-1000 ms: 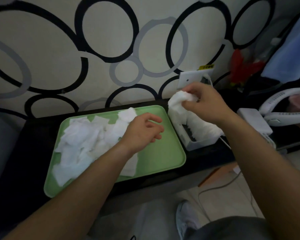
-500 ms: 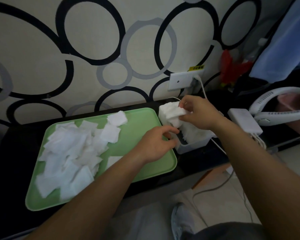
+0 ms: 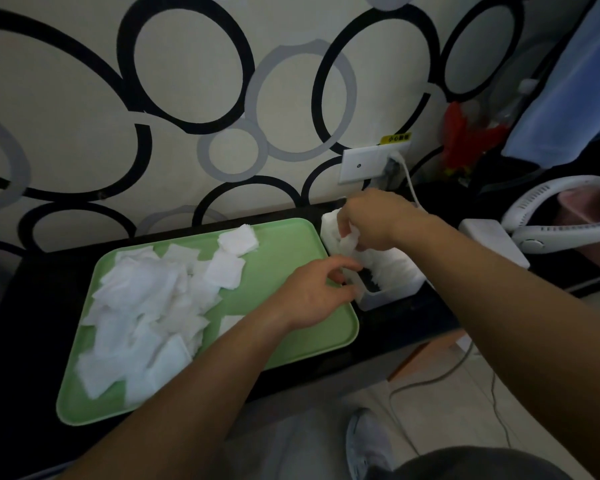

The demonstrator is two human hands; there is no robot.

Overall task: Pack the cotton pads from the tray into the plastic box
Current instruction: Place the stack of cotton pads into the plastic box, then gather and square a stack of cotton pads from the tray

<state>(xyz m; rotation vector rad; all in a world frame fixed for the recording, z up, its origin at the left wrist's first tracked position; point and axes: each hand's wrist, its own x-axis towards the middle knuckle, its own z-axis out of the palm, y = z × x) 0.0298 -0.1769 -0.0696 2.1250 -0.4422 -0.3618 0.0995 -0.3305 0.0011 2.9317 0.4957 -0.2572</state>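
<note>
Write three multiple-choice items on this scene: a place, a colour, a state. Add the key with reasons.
1. Relative to the tray, the plastic box stands: A. on it; B. to its right; C. to its left.
2. The tray is: A. green; B. blue; C. red.
3. The right hand: A. rests flat, empty; B. grips cotton pads over the box; C. holds a cable.
B: the box sits past the tray's right edge. A: its bare surface shows green. B: white pads bunch in its grip above the box.
</note>
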